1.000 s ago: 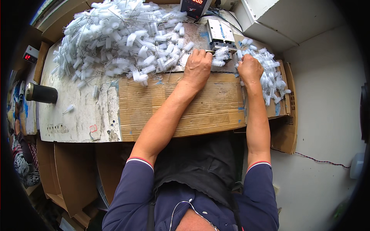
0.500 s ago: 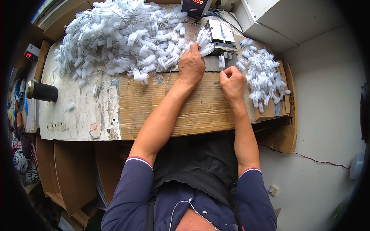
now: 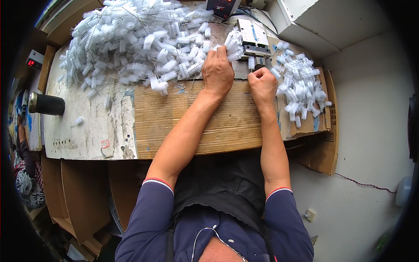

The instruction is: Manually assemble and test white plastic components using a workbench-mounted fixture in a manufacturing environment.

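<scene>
My right hand (image 3: pixel 263 87) is closed in a pinch on the wire stem of a small white spiral-bristle brush (image 3: pixel 251 63). That brush stands bristles-up from the fingers, close in front of a metal block fixture (image 3: pixel 254 37). My left hand (image 3: pixel 218 73) is closed around a bunch of similar white brushes (image 3: pixel 235 43), whose bristle ends stick out beside the fixture's left side. Most of the bunch's stems are hidden by the fingers. Left of that hand lies a large heap of white brushes (image 3: pixel 126 43), with thin looped wires showing among them.
A smaller pile of brushes (image 3: pixel 301 83) rests on cardboard at the right. A box with a red display (image 3: pixel 222 6) stands behind the fixture. At the left are a dark cylinder (image 3: pixel 48 104) and one loose brush (image 3: pixel 77 122). Brown cardboard (image 3: pixel 196 118) covers the table's front.
My right hand has moved slightly forward with its brush, nearer the metal fixture. My left hand keeps its bunch and has barely shifted.
</scene>
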The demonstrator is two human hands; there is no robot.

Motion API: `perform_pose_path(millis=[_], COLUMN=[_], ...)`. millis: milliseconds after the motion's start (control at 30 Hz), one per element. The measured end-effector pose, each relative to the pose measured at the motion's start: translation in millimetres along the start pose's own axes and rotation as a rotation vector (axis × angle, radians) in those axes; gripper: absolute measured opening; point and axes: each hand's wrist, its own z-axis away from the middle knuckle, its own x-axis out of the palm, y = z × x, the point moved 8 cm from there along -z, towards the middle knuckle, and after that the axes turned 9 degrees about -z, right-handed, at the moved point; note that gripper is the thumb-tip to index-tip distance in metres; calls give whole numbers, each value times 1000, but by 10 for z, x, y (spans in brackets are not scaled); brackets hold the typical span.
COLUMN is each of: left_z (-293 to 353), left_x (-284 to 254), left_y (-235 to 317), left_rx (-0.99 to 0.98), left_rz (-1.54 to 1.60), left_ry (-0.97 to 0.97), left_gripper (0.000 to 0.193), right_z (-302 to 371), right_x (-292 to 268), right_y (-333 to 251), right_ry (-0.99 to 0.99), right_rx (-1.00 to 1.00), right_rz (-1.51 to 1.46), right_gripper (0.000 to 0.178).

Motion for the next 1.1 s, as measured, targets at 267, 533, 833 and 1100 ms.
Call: perform_pose_path(millis=[267, 533, 833, 1100], left_z=[28, 17, 36, 60], left_x=[116, 137, 167, 155], left_y=[33, 120, 128, 180], left_rx=[72, 165, 195, 226], left_rz=[-23, -9, -10, -23], left_ry=[-78, -52, -88, -192], left_gripper=[21, 22, 21, 27], right_z=[32, -96, -104, -100], right_x=[-108, -761, -672, -561], right_y=[-96, -304, -58, 30], right_ry=[-8, 146, -93, -149], right_rx=[-7, -276, -296, -291], right_rz=[-86, 382, 723, 729], right_gripper=[27, 12, 18, 21])
